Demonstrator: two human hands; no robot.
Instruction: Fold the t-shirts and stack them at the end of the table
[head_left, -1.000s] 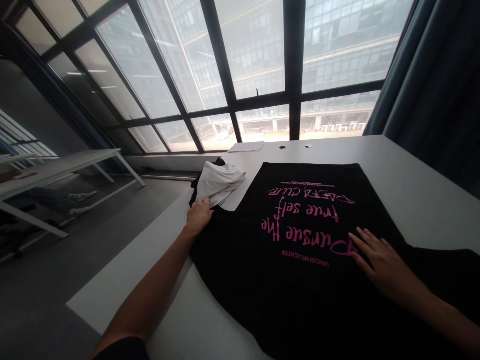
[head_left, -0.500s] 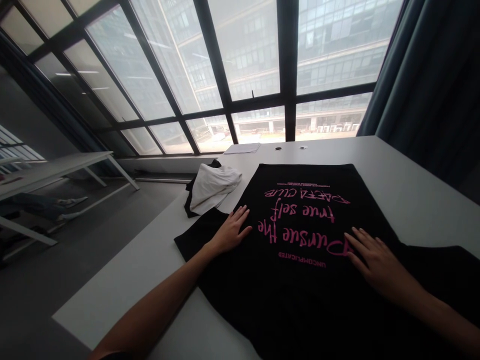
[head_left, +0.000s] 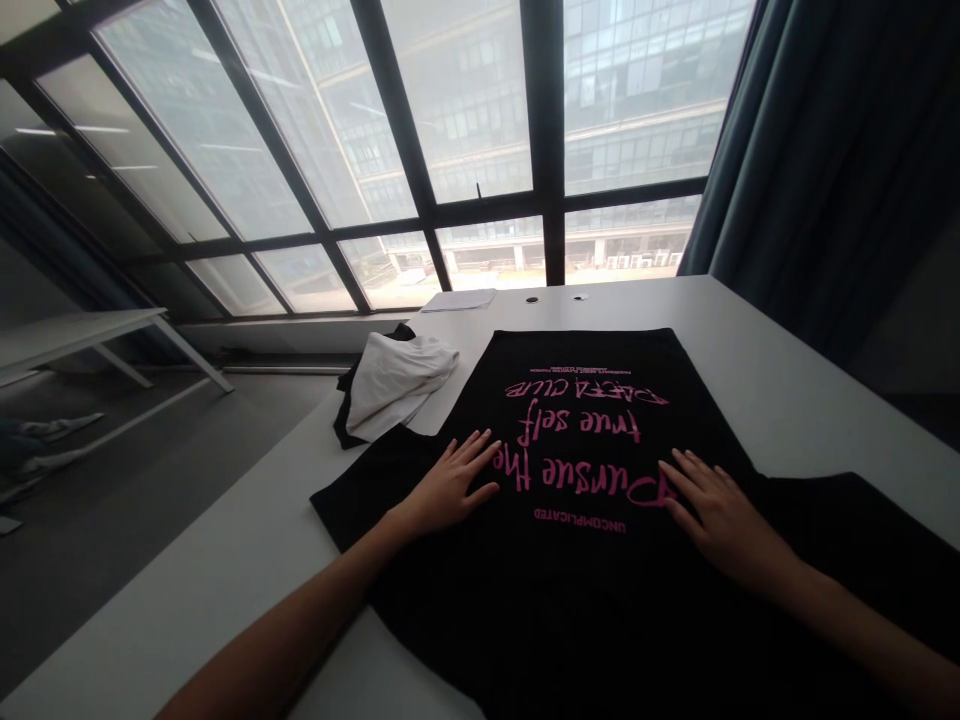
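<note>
A black T-shirt (head_left: 577, 580) lies spread out over the white table (head_left: 217, 570), its pink lettering upside down to me. My left hand (head_left: 448, 485) rests flat on the shirt, fingers stretched out, at the left end of the lettering. On the other side, my right hand (head_left: 724, 510) lies palm down with fingers extended, its tips touching the large pink letter. Neither hand grips any cloth. The near part of the shirt runs out of view at the bottom, and its right sleeve reaches the right edge.
Bunched white and black garments (head_left: 401, 380) lie at the table's left edge. Papers (head_left: 459, 300) sit at the far end, near two round inserts in the tabletop. A dark curtain (head_left: 810, 140) hangs at right. Another white table (head_left: 82, 330) and a person's feet (head_left: 56, 430) are at left.
My left hand has slid slightly nearer to me on the shirt, while my right hand stays at the large letter. The whole view has shifted, moving the scene leftward.
</note>
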